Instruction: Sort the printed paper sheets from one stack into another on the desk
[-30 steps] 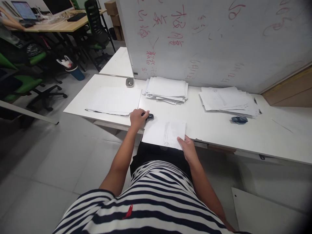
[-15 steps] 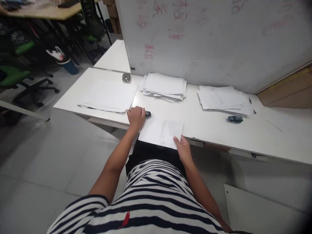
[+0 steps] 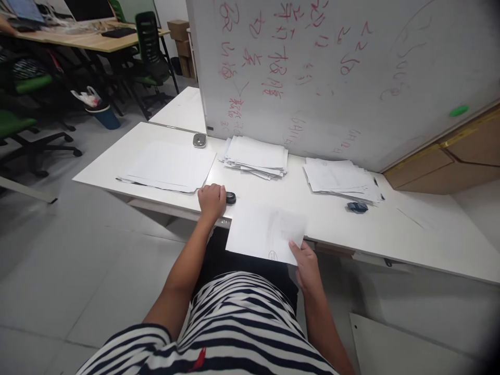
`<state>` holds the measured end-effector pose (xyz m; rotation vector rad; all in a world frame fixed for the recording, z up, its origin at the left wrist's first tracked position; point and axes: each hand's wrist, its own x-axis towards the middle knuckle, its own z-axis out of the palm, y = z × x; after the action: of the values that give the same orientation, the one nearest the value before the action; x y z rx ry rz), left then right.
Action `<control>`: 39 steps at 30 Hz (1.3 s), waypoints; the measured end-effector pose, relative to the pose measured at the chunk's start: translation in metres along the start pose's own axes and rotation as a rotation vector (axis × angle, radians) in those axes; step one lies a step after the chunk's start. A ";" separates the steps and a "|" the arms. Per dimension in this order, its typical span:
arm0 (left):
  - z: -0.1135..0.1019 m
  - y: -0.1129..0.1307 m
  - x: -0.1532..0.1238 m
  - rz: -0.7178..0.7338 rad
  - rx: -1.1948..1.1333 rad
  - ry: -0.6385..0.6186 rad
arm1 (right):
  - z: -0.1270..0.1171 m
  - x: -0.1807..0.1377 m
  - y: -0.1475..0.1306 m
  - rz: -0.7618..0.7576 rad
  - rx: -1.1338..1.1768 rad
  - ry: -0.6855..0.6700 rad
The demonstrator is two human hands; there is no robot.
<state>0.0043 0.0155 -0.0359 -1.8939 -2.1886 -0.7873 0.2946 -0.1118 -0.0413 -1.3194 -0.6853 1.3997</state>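
Note:
My left hand [image 3: 212,202] is closed over a black stapler [image 3: 231,198] near the table's front edge. Only its rounded end sticks out to the right of my fingers. My right hand [image 3: 307,263] pinches the near right corner of printed paper [image 3: 261,229], thumb on top. This paper slants out over the front edge, just right of the stapler and apart from it; an oval mark shows near its lower edge. How many sheets it has, I cannot tell. To the left of my left hand lies a spread of white sheets [image 3: 164,164].
Two paper piles, one in the middle [image 3: 255,156] and one on the right [image 3: 338,178], lie before a whiteboard [image 3: 332,67]. A dark blue object [image 3: 357,207] sits by the right pile. At the back left is a small grey box [image 3: 199,140]. Cardboard [image 3: 414,166] leans at the right.
My right hand has drawn the paper right and toward me, away from the stapler. My left hand stays on the stapler. The head view has tilted up, showing more whiteboard.

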 end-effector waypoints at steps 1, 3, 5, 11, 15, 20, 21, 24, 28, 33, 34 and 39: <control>0.000 0.000 0.000 0.002 0.004 -0.004 | -0.004 0.000 -0.001 0.001 0.011 0.023; -0.001 0.000 0.000 0.004 0.009 -0.007 | -0.009 0.002 -0.001 -0.007 0.013 0.068; -0.001 0.000 0.000 0.005 0.010 -0.008 | -0.009 0.004 0.000 -0.024 -0.001 0.101; 0.000 0.001 0.000 0.004 0.004 -0.015 | 0.018 0.041 -0.030 -0.279 -0.131 0.051; -0.002 0.001 -0.001 0.005 0.003 -0.011 | 0.061 0.120 -0.074 -0.551 -0.326 0.029; -0.007 0.001 -0.002 0.048 0.042 0.022 | 0.126 0.214 -0.110 -0.546 -0.747 0.212; -0.008 0.000 -0.001 0.051 0.051 0.030 | 0.133 0.224 -0.112 -0.522 -0.876 0.252; -0.009 -0.002 0.000 0.062 0.063 0.032 | 0.134 0.236 -0.109 -0.562 -1.152 0.367; -0.008 -0.002 0.001 0.072 0.056 0.023 | 0.086 0.234 -0.092 -0.635 -1.275 0.543; -0.009 -0.001 0.002 0.069 0.072 0.004 | 0.009 0.236 -0.083 -0.520 -1.281 0.764; -0.009 -0.001 0.002 0.070 0.075 0.002 | 0.001 0.237 -0.082 -0.472 -1.261 0.774; -0.010 -0.001 0.004 0.069 0.092 0.003 | -0.010 0.244 -0.081 -0.462 -1.254 0.796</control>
<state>0.0006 0.0144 -0.0260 -1.9113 -2.1069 -0.6659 0.3649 0.1355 -0.0544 -2.2423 -1.2344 -0.1398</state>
